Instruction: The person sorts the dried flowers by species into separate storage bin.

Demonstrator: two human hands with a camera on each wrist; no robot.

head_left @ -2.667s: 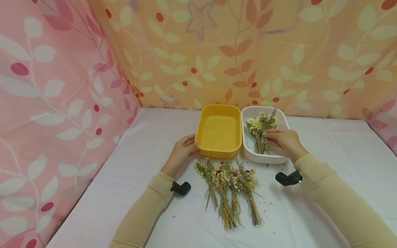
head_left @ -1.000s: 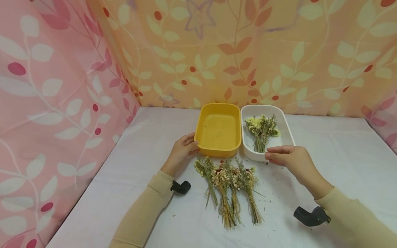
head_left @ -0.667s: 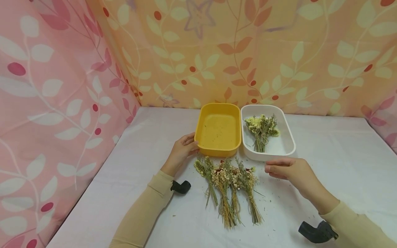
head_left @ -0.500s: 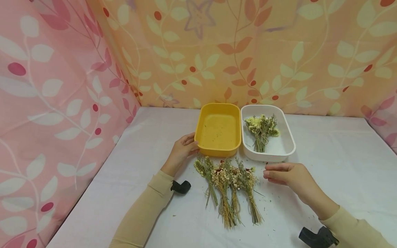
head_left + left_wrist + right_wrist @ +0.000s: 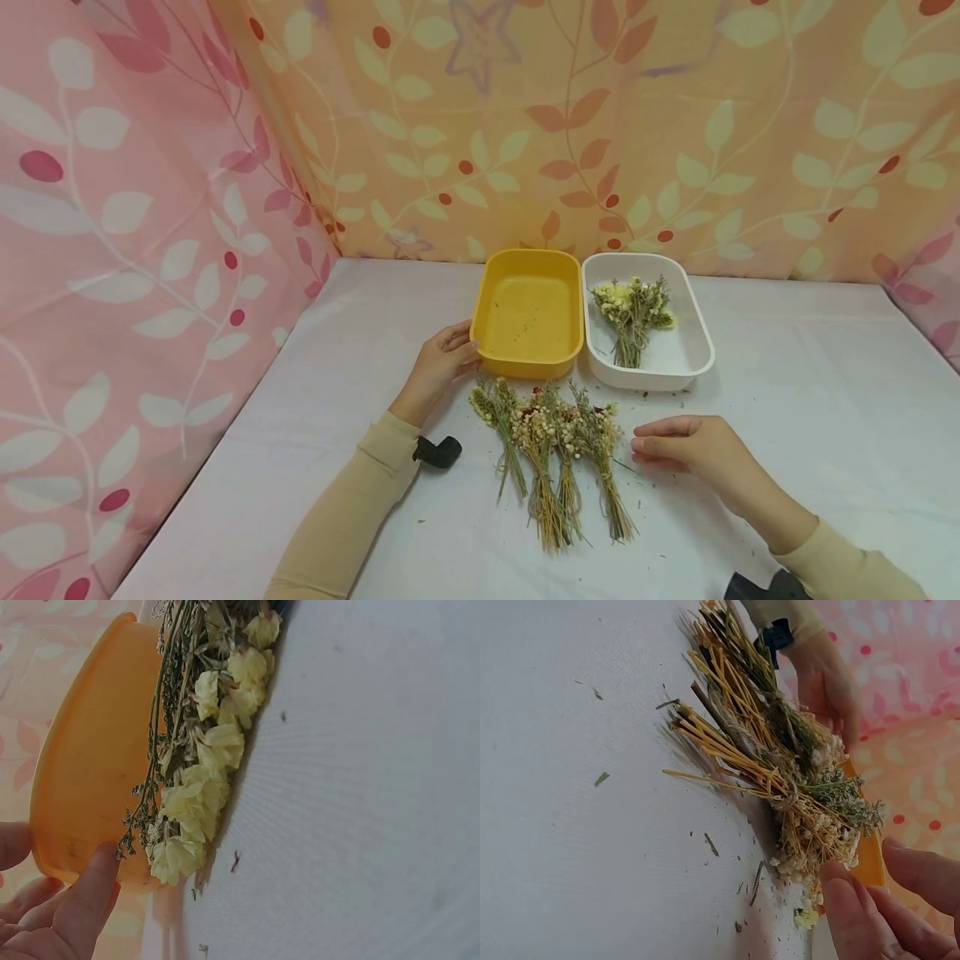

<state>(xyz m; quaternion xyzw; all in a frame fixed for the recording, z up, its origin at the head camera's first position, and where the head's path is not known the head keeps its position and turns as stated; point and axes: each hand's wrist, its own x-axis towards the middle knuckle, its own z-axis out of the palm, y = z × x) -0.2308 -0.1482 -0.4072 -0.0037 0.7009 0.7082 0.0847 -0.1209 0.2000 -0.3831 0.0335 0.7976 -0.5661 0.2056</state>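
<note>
My left hand (image 5: 438,367) touches the front left corner of a yellow plastic bin (image 5: 528,367), its fingers fairly straight against the outer wall and rim. Just in front of the bin, several small bunches of dried flowers (image 5: 551,467) lie side by side with stems toward me. A bunch with pale yellow blooms (image 5: 199,795) is nearest the left hand in the left wrist view. My right hand (image 5: 701,450) hovers right of the bunches, fingers loosely extended and holding nothing. More dried flowers (image 5: 633,317), pale yellow ones among them, lie inside a white bin (image 5: 652,379).
The two bins stand side by side near the patterned back curtain (image 5: 420,150). Bits of stem and leaf (image 5: 711,844) are scattered over the white tablecloth (image 5: 315,483). A few crumbs also lie in the yellow bin. A pink curtain (image 5: 150,275) borders the left side.
My right hand has let go of a dried flower bunch in the white bin, pulled back over its front edge and come down beside the bunches on the table. The left hand has stayed put.
</note>
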